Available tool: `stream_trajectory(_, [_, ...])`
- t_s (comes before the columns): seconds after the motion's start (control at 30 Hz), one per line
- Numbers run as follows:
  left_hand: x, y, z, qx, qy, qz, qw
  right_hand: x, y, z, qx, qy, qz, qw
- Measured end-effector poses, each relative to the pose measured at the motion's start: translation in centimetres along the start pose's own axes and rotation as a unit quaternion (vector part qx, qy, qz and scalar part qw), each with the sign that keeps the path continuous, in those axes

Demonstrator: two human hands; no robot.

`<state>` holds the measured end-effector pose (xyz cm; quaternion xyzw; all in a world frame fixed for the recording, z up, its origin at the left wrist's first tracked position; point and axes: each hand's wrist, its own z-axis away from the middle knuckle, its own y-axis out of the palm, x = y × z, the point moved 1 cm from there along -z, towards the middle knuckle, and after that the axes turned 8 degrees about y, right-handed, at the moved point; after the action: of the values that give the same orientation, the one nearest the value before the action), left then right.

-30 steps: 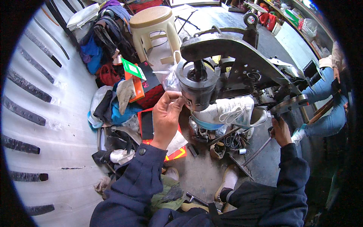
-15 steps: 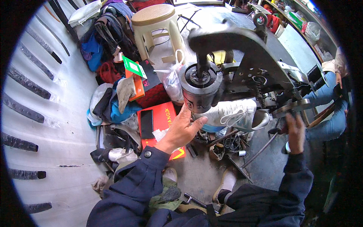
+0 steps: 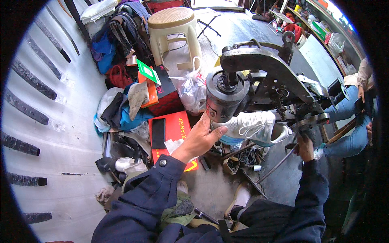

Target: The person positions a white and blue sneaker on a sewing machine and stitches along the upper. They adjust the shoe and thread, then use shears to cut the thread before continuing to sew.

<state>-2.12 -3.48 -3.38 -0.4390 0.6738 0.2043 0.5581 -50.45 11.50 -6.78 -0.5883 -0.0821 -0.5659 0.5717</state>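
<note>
A black iron sewing machine (image 3: 263, 69) with a heavy cylindrical head (image 3: 223, 101) stands before me. A white laced sneaker (image 3: 257, 125) lies sideways under the head, its heel to the right. My left hand (image 3: 198, 141) holds the sneaker's toe end just below the cylinder, index finger raised against it and thumb on the shoe; some fingertips are hidden. My right hand (image 3: 304, 146) is curled round a dark handle below the machine's hand wheel (image 3: 310, 121), right of the sneaker's heel.
A plastic stool (image 3: 170, 18), white bag (image 3: 190, 93), red box (image 3: 170, 125) with a phone (image 3: 158, 133), and piled clothes (image 3: 109, 109) lie left and beyond. Metal legs and wires crowd the floor below. A person (image 3: 348, 113) in jeans sits at right; shelves (image 3: 320, 20) stand behind.
My left hand has dropped from a pinch beside the cylinder to the sneaker's toe. My right hand moved right, then back left and lower with the handle. The view has shifted slightly.
</note>
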Motion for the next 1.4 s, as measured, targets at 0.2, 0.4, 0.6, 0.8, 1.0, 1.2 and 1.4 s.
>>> stream_trajectory(0.2, [0.5,0.0,-0.1,0.024,-0.012,0.058,0.998,9.6,0.8,7.1,-0.023,-0.077,-0.080,0.994])
stream_trajectory(0.4, [-0.5,-0.3,-0.3,0.028,-0.031,0.065,0.997,6.6,-7.3,1.5,-0.208,-0.112,0.028,0.971])
stream_trajectory(0.6, [-1.7,-0.9,0.0,-0.027,-0.078,-0.011,0.997,-1.1,-3.9,-1.9,-0.172,-0.089,0.121,0.974])
stream_trajectory(0.8, [-3.9,-2.3,0.6,-0.208,0.098,0.013,0.973,1.9,3.1,2.9,-0.002,-0.009,0.077,0.997])
stream_trajectory(1.0, [-5.1,-2.4,1.5,-0.197,0.088,-0.057,0.975,4.6,3.6,4.0,0.010,0.012,0.092,0.996])
stream_trajectory(1.2, [-4.3,-0.9,1.0,-0.145,0.085,-0.020,0.986,6.6,4.1,5.2,0.048,0.070,-0.020,0.996])
stream_trajectory(1.4, [-2.8,-0.6,0.7,-0.036,-0.064,0.031,0.997,10.7,-0.1,7.0,-0.060,-0.114,-0.063,0.990])
